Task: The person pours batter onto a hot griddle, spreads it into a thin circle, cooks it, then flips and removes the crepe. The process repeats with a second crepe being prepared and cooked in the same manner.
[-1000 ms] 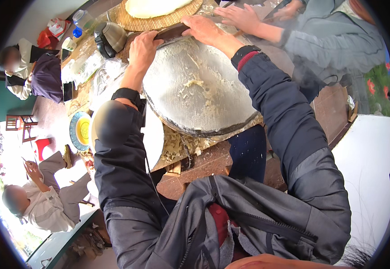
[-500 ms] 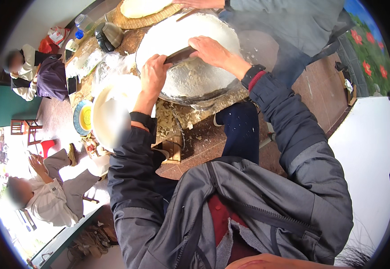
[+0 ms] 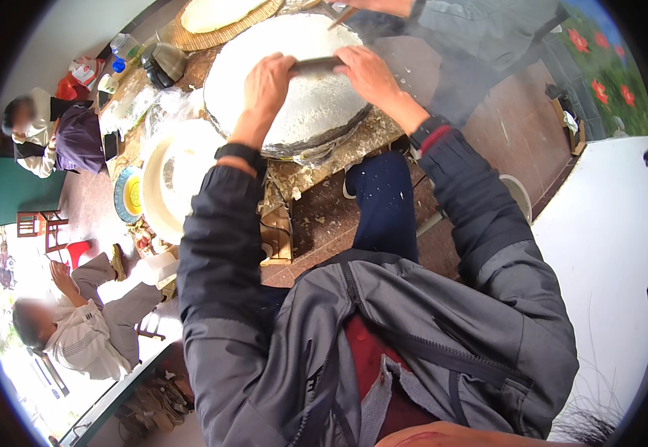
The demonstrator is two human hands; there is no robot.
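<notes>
My left hand and my right hand grip opposite ends of a long dark scraper, held across a large round griddle. A white batter layer coats most of the griddle top; faint steam or haze hangs at its right. At the far edge, a co-worker's hand is near a thin wooden stick angled over the batter. Behind the griddle, a pale flatbread lies on a woven round mat.
The worktable also carries a cream basin, a blue-rimmed bowl, a steel kettle and plastic bags. Two seated people are at left, with a wooden chair. A white wall panel stands at right.
A white layer now covers the formerly mostly bare griddle. My hands and scraper moved from the far edge onto this layer. The co-worker's hands pulled upward, and the view shifted.
</notes>
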